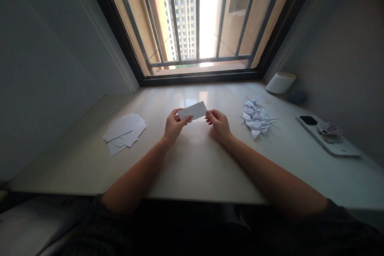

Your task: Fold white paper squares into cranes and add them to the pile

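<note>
Above the middle of the white tabletop (192,160), a folded white sheet of paper (193,110) is held between my hands. My left hand (175,125) is closed on its left part, thumb across the front and fingers behind. At the right end of the paper, my right hand (219,122) pinches the edge between thumb and fingertips. To the left lies a loose stack of white paper sheets (127,130). A heap of small folded white paper pieces (255,116) with pointed ends, looking like origami, lies to the right.
A phone (327,136) with a decorated grip on its back lies at the far right. Behind it stand a white round container (281,83) and a small dark object (297,97). A barred window (198,77) closes off the back; walls flank both sides.
</note>
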Tool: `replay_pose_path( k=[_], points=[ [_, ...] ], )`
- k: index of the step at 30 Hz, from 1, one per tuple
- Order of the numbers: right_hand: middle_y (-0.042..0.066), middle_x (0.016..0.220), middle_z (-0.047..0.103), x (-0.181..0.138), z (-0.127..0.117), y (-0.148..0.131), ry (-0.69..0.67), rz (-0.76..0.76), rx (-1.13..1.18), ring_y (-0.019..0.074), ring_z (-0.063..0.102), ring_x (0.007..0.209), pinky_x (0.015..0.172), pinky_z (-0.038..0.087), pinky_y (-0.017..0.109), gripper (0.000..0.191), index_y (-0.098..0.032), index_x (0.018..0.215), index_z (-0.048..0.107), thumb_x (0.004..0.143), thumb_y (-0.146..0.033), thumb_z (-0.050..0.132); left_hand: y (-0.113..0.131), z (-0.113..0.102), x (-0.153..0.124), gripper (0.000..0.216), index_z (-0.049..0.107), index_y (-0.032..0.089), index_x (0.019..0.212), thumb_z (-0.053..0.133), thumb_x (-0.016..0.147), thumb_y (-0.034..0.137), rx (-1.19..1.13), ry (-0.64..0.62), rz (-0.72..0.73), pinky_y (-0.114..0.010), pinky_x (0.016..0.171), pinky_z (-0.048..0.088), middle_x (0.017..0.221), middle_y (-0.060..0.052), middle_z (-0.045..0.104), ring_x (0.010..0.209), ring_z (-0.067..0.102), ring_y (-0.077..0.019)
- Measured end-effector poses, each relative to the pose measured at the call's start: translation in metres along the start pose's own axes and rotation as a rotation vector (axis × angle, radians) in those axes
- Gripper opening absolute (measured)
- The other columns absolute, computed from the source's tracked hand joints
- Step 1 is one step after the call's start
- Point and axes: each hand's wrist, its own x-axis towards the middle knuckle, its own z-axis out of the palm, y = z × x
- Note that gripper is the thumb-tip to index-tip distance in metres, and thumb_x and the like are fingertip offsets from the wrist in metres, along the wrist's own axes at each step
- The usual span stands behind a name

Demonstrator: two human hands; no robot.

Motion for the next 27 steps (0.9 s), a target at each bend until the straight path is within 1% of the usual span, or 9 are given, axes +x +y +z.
replay_pose_path(
  k=[2,4,6,8,11,15,17,21,27],
  points=[
    [-0.001,0.067,0.060,-0.0016,0.0013,-0.0005,-0.043,0.013,0.022,0.0111,0.052,0.055,0.051,0.040,0.024,0.039,-0.021,0.077,0.057,0.074,-0.059,0.060,-0.0019,0.0001,0.0000,0.049,0.055,0.015,0.096,0.081,0.059,0.033,0.008,-0.027,0.033,-0.024,0.060,0.048,0.080,-0.004,0.069,0.064,0.064,-0.0133],
    [-0.002,0.069,0.062,-0.0029,0.0023,-0.0017,-0.084,0.033,0.019,0.0112,0.054,0.055,0.051,0.041,0.024,0.042,-0.022,0.086,0.056,0.070,-0.060,0.064,-0.0031,0.0009,-0.0008,0.046,0.056,0.014,0.094,0.081,0.059,0.032,0.014,-0.058,0.062,-0.024,0.061,0.048,0.079,-0.003,0.068,0.065,0.063,-0.0128],
    [-0.002,0.068,0.063,-0.0036,0.0025,-0.0026,-0.128,0.034,-0.007,0.0121,0.055,0.056,0.052,0.043,0.025,0.046,-0.021,0.090,0.058,0.065,-0.057,0.070,-0.0031,0.0017,-0.0018,0.046,0.057,0.015,0.095,0.080,0.060,0.032,0.020,-0.077,0.082,-0.025,0.062,0.048,0.078,-0.002,0.068,0.066,0.063,-0.0127],
    [0.000,0.065,0.064,-0.0037,0.0021,-0.0026,-0.162,0.028,-0.017,0.0130,0.056,0.057,0.056,0.044,0.026,0.043,-0.020,0.085,0.063,0.063,-0.055,0.073,-0.0019,0.0019,-0.0024,0.048,0.057,0.015,0.098,0.080,0.059,0.032,0.024,-0.078,0.091,-0.025,0.063,0.048,0.078,-0.002,0.068,0.067,0.063,-0.0128],
    [0.002,0.062,0.065,-0.0041,0.0020,-0.0014,-0.197,0.052,-0.004,0.0137,0.056,0.056,0.058,0.044,0.028,0.039,-0.018,0.075,0.067,0.064,-0.054,0.073,0.0004,0.0006,-0.0014,0.056,0.056,0.015,0.105,0.081,0.059,0.034,0.001,-0.021,0.057,-0.025,0.064,0.046,0.079,-0.003,0.070,0.068,0.062,-0.0133],
    [0.004,0.061,0.066,-0.0069,0.0040,-0.0020,-0.239,0.104,0.017,0.0139,0.056,0.056,0.058,0.043,0.028,0.039,-0.016,0.073,0.069,0.063,-0.053,0.075,0.0003,-0.0022,0.0015,0.061,0.056,0.016,0.108,0.082,0.057,0.037,-0.050,0.062,-0.029,-0.025,0.065,0.045,0.080,-0.004,0.071,0.069,0.063,-0.0142],
    [0.004,0.061,0.067,-0.0082,0.0049,-0.0042,-0.233,0.107,0.016,0.0135,0.055,0.055,0.058,0.043,0.028,0.041,-0.016,0.070,0.068,0.065,-0.057,0.072,-0.0011,-0.0030,0.0023,0.054,0.060,0.016,0.102,0.081,0.057,0.038,-0.064,0.056,-0.047,-0.025,0.066,0.045,0.082,-0.004,0.071,0.071,0.064,-0.0146],
    [0.003,0.061,0.066,-0.0079,0.0045,-0.0083,-0.148,0.056,0.007,0.0129,0.053,0.054,0.055,0.043,0.027,0.045,-0.017,0.069,0.067,0.067,-0.062,0.067,-0.0037,-0.0028,0.0022,0.042,0.064,0.017,0.091,0.080,0.060,0.040,-0.056,0.027,-0.045,-0.024,0.065,0.044,0.081,-0.004,0.070,0.072,0.063,-0.0146],
    [0.004,0.058,0.065,-0.0076,0.0040,-0.0088,-0.132,0.038,-0.006,0.0127,0.053,0.053,0.054,0.042,0.026,0.043,-0.016,0.066,0.067,0.069,-0.059,0.067,-0.0041,-0.0030,0.0024,0.039,0.065,0.017,0.089,0.079,0.061,0.040,-0.044,0.040,-0.042,-0.024,0.063,0.043,0.078,-0.003,0.070,0.071,0.063,-0.0144]
  ],
)
